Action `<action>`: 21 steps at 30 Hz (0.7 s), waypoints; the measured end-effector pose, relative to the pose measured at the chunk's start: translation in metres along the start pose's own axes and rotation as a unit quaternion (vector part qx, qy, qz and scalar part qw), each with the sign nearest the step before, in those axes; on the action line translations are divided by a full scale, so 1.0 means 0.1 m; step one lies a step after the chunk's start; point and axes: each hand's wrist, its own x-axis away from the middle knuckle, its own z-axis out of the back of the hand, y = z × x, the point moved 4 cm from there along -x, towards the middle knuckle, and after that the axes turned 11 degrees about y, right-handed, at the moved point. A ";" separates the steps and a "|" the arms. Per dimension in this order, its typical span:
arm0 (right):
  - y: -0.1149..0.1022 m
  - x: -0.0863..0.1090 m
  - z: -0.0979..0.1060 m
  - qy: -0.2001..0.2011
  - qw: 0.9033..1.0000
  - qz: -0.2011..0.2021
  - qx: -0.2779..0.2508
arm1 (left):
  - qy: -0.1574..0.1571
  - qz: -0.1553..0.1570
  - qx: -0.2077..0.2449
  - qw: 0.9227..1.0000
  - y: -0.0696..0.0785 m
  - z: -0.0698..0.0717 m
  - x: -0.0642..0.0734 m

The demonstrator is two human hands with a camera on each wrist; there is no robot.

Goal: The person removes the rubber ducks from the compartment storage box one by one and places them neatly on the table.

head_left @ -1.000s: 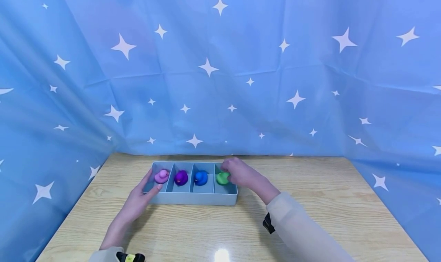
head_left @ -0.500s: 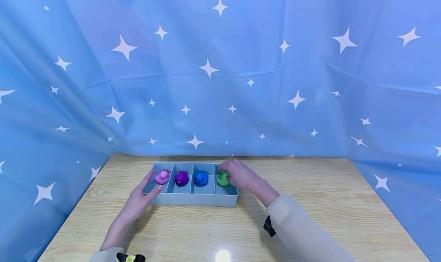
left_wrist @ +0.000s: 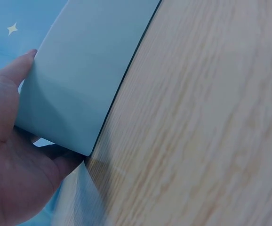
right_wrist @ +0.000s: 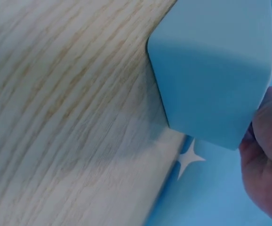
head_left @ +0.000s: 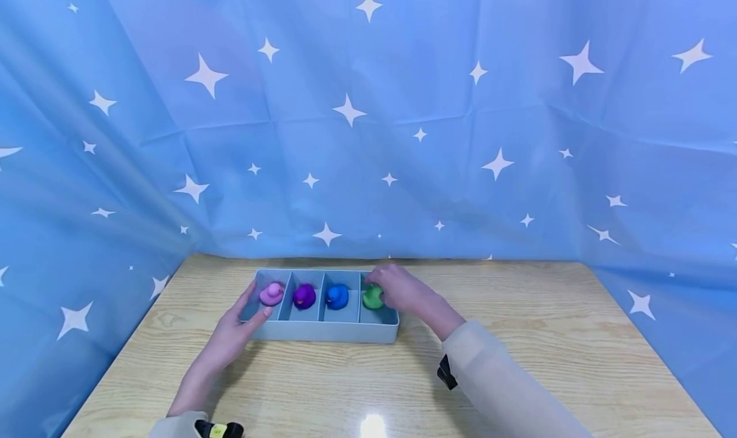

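A pale blue box (head_left: 328, 331) with several compartments stands on the table, a small rubber duck in each. From left to right sit a pink duck (head_left: 270, 294), a purple duck (head_left: 304, 297), a blue duck (head_left: 336, 297) and a green duck (head_left: 372, 298). My left hand (head_left: 226, 341) grips the box's left end, thumb at the front rim; the left wrist view shows that thumb against the box wall (left_wrist: 79, 75). Reaching over the right end, my right hand (head_left: 403, 291) pinches the green duck inside its compartment. In the right wrist view the end wall (right_wrist: 211, 84) hides the right fingertips.
The light wooden table (head_left: 322, 387) has its back edge just behind the box. A blue curtain (head_left: 432, 105) with white stars hangs behind it and along both sides. Dark wrist straps (head_left: 217, 430) show at the sleeves.
The right hand shifts very slightly left over the green duck. The left hand keeps its place on the box, and the ducks stay in their compartments.
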 end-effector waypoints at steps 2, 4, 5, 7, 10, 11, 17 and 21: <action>0.00 0.00 0.00 -0.011 1.000 -0.002 -0.002 | 0.000 0.000 -0.001 1.000 0.00 0.00 0.00; -0.01 -0.01 0.00 -0.021 1.000 -0.002 -0.002 | 0.002 0.000 -0.003 1.000 0.00 0.00 0.00; -0.02 -0.01 -0.01 -0.026 1.000 0.001 0.000 | 0.002 0.001 -0.004 1.000 0.00 0.00 0.00; -0.02 -0.01 -0.01 -0.032 0.999 0.010 0.006 | 0.003 0.001 -0.003 1.000 0.01 0.00 0.00; -0.03 -0.01 -0.02 -0.033 0.999 0.019 0.013 | 0.005 0.000 0.000 1.000 0.01 0.00 0.00; -0.03 -0.01 -0.02 -0.032 0.999 0.020 0.013 | 0.005 -0.001 0.001 1.000 0.02 0.00 0.00; -0.02 0.01 -0.03 -0.026 1.000 0.014 -0.003 | 0.004 0.002 0.002 1.000 0.02 0.00 0.01; -0.02 0.02 -0.02 -0.027 0.999 0.008 -0.017 | 0.002 0.004 0.005 1.000 0.01 0.00 0.00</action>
